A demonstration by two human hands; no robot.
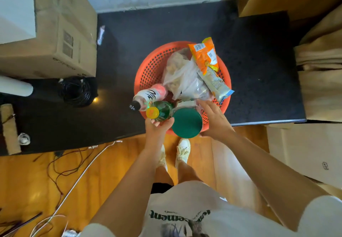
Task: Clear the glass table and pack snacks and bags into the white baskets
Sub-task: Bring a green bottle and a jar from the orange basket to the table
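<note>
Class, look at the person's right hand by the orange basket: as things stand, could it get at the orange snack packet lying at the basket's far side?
Probably yes. The right hand hovers open at the basket's near rim, and the orange snack packet lies on top of the clear bags with nothing covering it. Only a forward reach over those bags seems needed.

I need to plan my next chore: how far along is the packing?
Done: the orange basket already holds an orange snack bag, clear plastic bags and a pink bottle. In hand: the left hand holds a green bottle; the right hand is beside a green-lidded jar. Left: no white basket or glass table is visible, so I cannot tell.
</note>
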